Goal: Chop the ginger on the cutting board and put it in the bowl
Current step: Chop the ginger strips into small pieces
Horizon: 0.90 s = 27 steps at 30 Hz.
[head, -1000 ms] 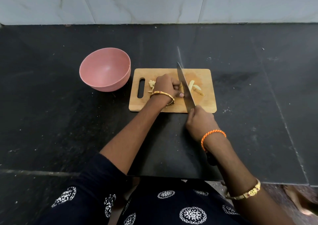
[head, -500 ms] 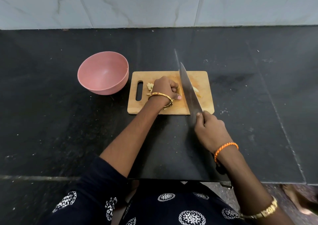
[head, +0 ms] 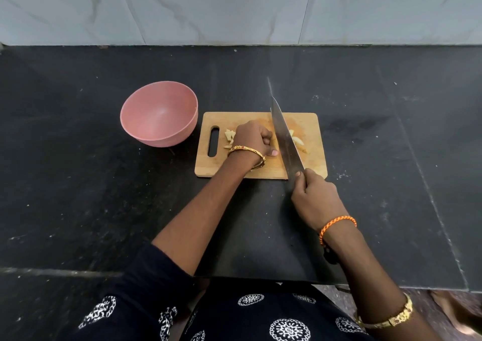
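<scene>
Since a second ago my right hand (head: 314, 197) has drawn back toward me and lifted the knife (head: 285, 138), so the blade now slants above the cutting board (head: 260, 168) with its tip raised past the far edge, rather than lying flat into the cut. Half a second ago it stood about as it does now, so I judge this the top of a chopping stroke, ready to fall again. My right fingers are wrapped tight round the handle, the forefinger tip pressed against the heel of the blade.

My left hand (head: 251, 141) has hardly shifted: it sits curled on the middle of the board, knuckles facing the blade and thumb tip showing below. I take it to be pinning a lump of ginger underneath, though the piece itself is hidden.

Cut ginger pieces (head: 297, 140) lie on the board to the right of the blade, and a few more (head: 229, 135) sit left of my left hand near the handle slot. The pink bowl (head: 159, 114) stands on the desk (head: 78, 158) just left of the board, nothing in it, so the chopping is part done and the transfer is not yet begun.
</scene>
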Each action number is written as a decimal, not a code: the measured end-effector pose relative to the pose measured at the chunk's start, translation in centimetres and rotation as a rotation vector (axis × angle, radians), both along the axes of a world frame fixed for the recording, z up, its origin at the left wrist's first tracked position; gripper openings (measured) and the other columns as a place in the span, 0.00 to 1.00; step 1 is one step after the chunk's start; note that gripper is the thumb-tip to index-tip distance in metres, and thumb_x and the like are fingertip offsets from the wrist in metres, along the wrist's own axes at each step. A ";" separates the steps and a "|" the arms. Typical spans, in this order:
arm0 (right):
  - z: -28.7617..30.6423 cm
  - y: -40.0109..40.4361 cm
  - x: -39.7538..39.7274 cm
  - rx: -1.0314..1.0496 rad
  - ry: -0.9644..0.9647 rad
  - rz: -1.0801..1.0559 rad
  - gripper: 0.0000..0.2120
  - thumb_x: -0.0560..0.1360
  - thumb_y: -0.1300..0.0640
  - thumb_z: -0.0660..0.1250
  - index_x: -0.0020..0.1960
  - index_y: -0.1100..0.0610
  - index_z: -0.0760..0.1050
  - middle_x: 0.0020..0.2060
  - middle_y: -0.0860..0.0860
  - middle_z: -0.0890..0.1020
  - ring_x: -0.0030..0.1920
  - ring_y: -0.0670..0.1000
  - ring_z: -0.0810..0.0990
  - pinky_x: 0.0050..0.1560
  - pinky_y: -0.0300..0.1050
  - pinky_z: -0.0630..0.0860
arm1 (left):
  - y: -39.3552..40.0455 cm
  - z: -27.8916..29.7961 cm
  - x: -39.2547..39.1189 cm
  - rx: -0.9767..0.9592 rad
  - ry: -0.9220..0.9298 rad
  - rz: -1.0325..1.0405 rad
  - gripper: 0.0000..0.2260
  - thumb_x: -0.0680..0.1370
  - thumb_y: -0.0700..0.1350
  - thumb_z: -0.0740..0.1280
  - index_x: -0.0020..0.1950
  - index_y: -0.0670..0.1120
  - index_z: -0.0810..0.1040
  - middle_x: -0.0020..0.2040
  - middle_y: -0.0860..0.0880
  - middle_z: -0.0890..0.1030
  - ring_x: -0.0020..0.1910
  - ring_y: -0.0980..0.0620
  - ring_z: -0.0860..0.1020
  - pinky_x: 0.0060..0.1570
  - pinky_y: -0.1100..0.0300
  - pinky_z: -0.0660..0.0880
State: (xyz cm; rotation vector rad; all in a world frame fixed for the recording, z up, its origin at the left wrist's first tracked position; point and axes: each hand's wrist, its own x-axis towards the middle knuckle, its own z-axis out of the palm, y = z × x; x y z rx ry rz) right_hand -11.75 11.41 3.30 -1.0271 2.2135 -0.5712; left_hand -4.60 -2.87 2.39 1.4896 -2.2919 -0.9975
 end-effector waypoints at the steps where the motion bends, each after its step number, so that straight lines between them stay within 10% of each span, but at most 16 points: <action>1: 0.0 -0.1 0.0 0.002 0.003 0.004 0.13 0.82 0.50 0.50 0.48 0.56 0.69 0.44 0.58 0.78 0.43 0.57 0.78 0.46 0.51 0.76 | 0.0 -0.1 0.0 0.002 -0.001 0.001 0.19 0.67 0.43 0.76 0.57 0.39 0.80 0.49 0.44 0.84 0.49 0.49 0.80 0.53 0.60 0.74; 27: 1.0 -1.3 0.2 0.126 -0.009 0.070 0.11 0.82 0.52 0.51 0.50 0.58 0.68 0.48 0.59 0.75 0.44 0.56 0.74 0.45 0.46 0.69 | -0.2 0.4 0.2 0.004 0.036 -0.022 0.12 0.65 0.40 0.78 0.46 0.37 0.84 0.40 0.45 0.83 0.44 0.47 0.81 0.50 0.55 0.78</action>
